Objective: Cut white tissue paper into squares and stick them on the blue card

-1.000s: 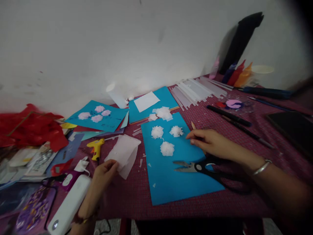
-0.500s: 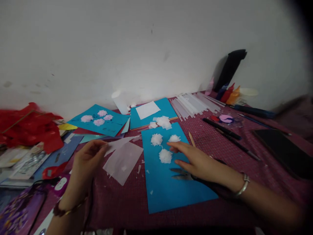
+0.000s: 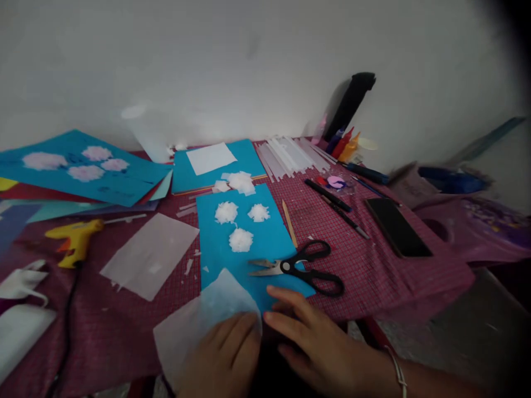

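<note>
My left hand [image 3: 226,354] is closed on a thin translucent white sheet [image 3: 186,326], near the table's front edge. Just right of it, my right hand [image 3: 311,337] has its fingers apart and holds nothing. Ahead of both hands lies a blue sheet [image 3: 219,254] bearing three fluffy white paper clusters, one of them [image 3: 241,240] nearest me. Black-handled scissors [image 3: 285,266], blades slightly parted, rest across its right edge. Another translucent sheet [image 3: 151,254] lies to the left, with small white scraps beside it.
At left are a yellow glue gun [image 3: 74,240] and blue card [image 3: 95,166] with pinkish clusters. White strips [image 3: 292,157], a pencil [image 3: 289,222], pens, paint bottles and a phone [image 3: 397,228] lie behind and right. A pink bag [image 3: 468,221] stands beyond the table's right side.
The view has shifted right. My left hand has moved toward the front edge with the translucent sheet. My right hand has drawn back from the clusters, uncovering the scissors.
</note>
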The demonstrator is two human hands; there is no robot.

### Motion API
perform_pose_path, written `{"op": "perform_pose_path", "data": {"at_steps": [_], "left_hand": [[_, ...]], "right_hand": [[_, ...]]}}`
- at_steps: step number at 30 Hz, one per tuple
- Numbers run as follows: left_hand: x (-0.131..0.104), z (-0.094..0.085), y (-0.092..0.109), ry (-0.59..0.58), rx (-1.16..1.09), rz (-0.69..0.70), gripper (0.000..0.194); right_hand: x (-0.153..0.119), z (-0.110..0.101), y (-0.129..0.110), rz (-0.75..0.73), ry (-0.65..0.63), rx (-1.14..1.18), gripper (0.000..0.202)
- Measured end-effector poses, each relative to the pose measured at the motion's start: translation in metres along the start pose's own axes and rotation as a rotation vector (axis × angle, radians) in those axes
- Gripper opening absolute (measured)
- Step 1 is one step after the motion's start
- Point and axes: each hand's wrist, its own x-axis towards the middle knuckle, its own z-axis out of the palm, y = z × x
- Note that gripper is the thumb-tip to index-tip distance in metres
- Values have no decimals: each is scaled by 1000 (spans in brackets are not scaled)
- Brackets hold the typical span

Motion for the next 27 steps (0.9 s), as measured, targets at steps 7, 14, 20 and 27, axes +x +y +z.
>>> {"op": "perform_pose_path", "data": {"at_steps": [7,14,20,27], "left_hand": [[0,11,30,91,-125,-11,34],[-26,5,37,91,-111,-117,28],[-68,-4,14,18,132,-303,39],[-42,-40,-43,220,180,-289,19]], "right_hand": [[-13,7,2,-37,-33,109,66],[2,15,7,-34,60,308,26],[9,16,9,43,228,608,25],[46,-7,-3,-4,382,680,9]]}}
